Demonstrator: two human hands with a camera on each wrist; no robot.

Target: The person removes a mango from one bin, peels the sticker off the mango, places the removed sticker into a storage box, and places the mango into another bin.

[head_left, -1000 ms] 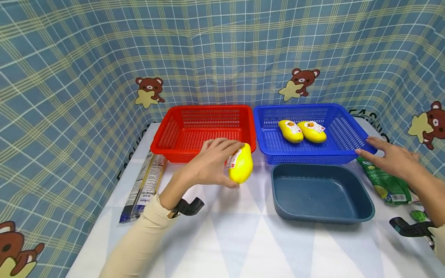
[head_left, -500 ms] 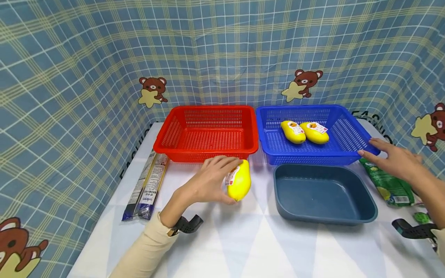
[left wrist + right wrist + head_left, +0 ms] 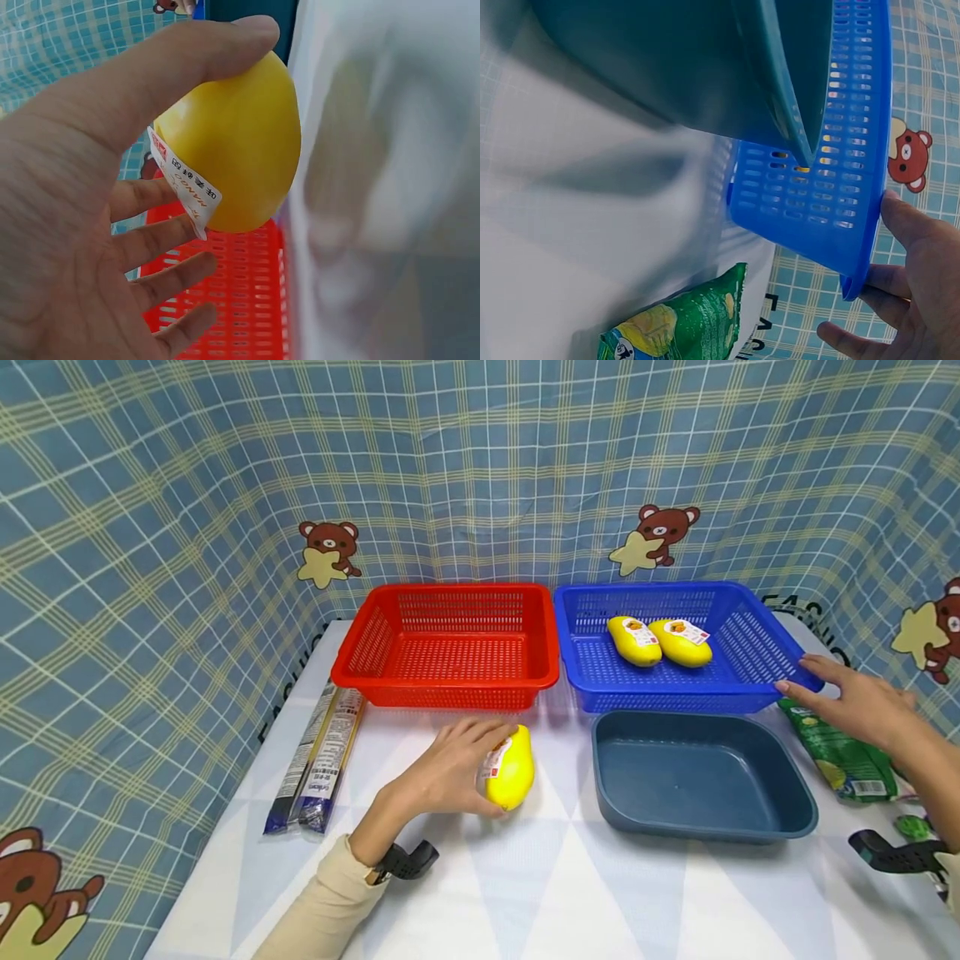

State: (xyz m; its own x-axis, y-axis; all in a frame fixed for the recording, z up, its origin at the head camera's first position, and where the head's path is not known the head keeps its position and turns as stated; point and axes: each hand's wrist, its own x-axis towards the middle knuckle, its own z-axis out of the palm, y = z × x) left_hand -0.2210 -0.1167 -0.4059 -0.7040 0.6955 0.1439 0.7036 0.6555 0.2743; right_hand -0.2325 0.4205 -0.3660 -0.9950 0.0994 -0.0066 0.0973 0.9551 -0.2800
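My left hand grips a yellow mango between thumb and fingers, low over the table in front of the red basket. Its white label reads MANGO in the left wrist view; the lower fingers stand off the fruit. Whether the mango touches the table I cannot tell. At the front right corner of the blue basket, my right hand holds the rim, thumb on one side and fingers on the other. Two more labelled mangoes lie side by side inside that basket.
A dark blue-grey tub stands before the blue basket. Long packets lie at the left, partly under the red basket's edge. To the right, a green bag and a small green item lie near my right forearm. Plaid cloth encloses the back.
My left hand has lowered the mango toward the table, away from the red basket and toward me. The right hand stays at the blue basket's corner. The view has shifted slightly.
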